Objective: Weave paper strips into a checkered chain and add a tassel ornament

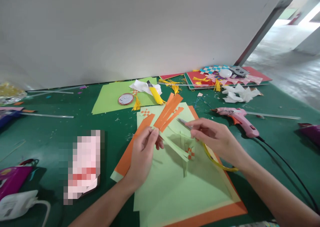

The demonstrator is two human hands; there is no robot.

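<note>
Pinched in my left hand (pixel 146 150) are orange paper strips (pixel 168 111), fanned out upward, along with a light green strip (pixel 173 146) slanting down to the right. My right hand (pixel 212 135) grips yellow-handled scissors (pixel 213 161), whose metal tip points left toward the strips. Below and between the hands lies a small orange-and-green woven paper piece (pixel 190 153) with loose green strip ends. It rests on light green paper sheets (pixel 172 193), with orange paper (pixel 207 217) showing beneath. Another orange sheet (pixel 127 155) lies partly behind my left hand.
A pink glue gun (pixel 240 117) with a black cord lies at right. A phone-like pink object (pixel 86 163), partly pixelated, is at left. Farther back are a yellow cutter (pixel 155 94), a round tin (pixel 125 99), yellow tassels (pixel 136 103) and crumpled tissue (pixel 241 92). A wall (pixel 125 30) stands behind.
</note>
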